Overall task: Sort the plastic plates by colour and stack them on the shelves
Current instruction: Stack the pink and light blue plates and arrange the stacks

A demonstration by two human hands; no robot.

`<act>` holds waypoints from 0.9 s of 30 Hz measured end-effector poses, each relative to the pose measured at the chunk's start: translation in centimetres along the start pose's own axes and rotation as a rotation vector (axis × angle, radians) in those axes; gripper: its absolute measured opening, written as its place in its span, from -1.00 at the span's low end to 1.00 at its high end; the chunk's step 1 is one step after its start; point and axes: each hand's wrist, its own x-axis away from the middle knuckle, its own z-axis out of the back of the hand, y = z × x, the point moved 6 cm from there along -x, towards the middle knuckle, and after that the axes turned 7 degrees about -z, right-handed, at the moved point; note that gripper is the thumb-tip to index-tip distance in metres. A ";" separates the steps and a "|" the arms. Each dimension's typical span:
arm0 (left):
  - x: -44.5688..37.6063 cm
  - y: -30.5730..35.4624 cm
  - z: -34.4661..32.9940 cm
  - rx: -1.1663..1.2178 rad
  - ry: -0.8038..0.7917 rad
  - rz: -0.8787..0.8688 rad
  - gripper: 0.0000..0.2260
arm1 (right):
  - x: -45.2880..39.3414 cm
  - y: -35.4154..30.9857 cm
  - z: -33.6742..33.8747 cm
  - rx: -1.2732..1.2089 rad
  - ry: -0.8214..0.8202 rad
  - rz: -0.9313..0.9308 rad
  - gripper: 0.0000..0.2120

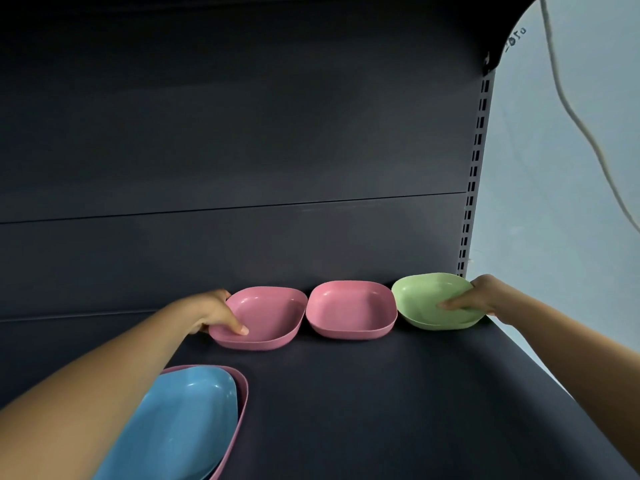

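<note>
- Shelf [381, 393]: dark grey, matt metal board with a dark back panel; it carries every plate in view. Landmark for the places below: the middle pink plate.
- Middle pink plate [351, 310]: rounded-square, shallow, pink plastic, upright at the back of the shelf, untouched by either hand. Judged to be the start of the pink pile.
- Left pink plate [273, 318]: same shape and material, just to the left of the middle pink plate, rims nearly touching. The left hand [216, 315] grips its outer rim, thumb inside the bowl and fingers under the edge; a hold that suits lifting it across onto its neighbour.
- Green plate [429, 299]: pale green plastic, rounded-square, just to the right of the middle pink plate, tilted with its near side raised. The right hand [476, 296] pinches its right rim, thumb inside, fingers behind; probably to carry it to a place of its own colour.
- Blue plate [187, 424]: light blue plastic, nested in a further pink plate [242, 403], well in front of and to the left of the middle pink plate. Mixed colours, so this pair is judged not yet sorted.
- Upright post [472, 188]: grey slotted metal, behind and to the right of the middle pink plate.
- Writing: no brand or label shows on any plate. Dark handwritten marks on the pale wall [516, 36], high above and right of the middle pink plate, look like digits but cannot be read with confidence.
- White cable [588, 133]: hangs down the same wall.
</note>
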 end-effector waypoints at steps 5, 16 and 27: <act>-0.6 -1.1 0.3 0.113 0.029 0.009 -0.38 | 0.5 -0.3 0.2 -0.071 -0.008 0.010 -0.40; 3.3 -1.7 2.9 0.606 0.272 -0.080 -0.71 | 5.4 -4.6 2.7 -0.334 0.097 0.121 -0.42; 11.5 -5.9 10.4 0.788 0.406 -0.205 -0.72 | 17.4 -13.5 -2.1 -0.322 0.065 0.306 -0.46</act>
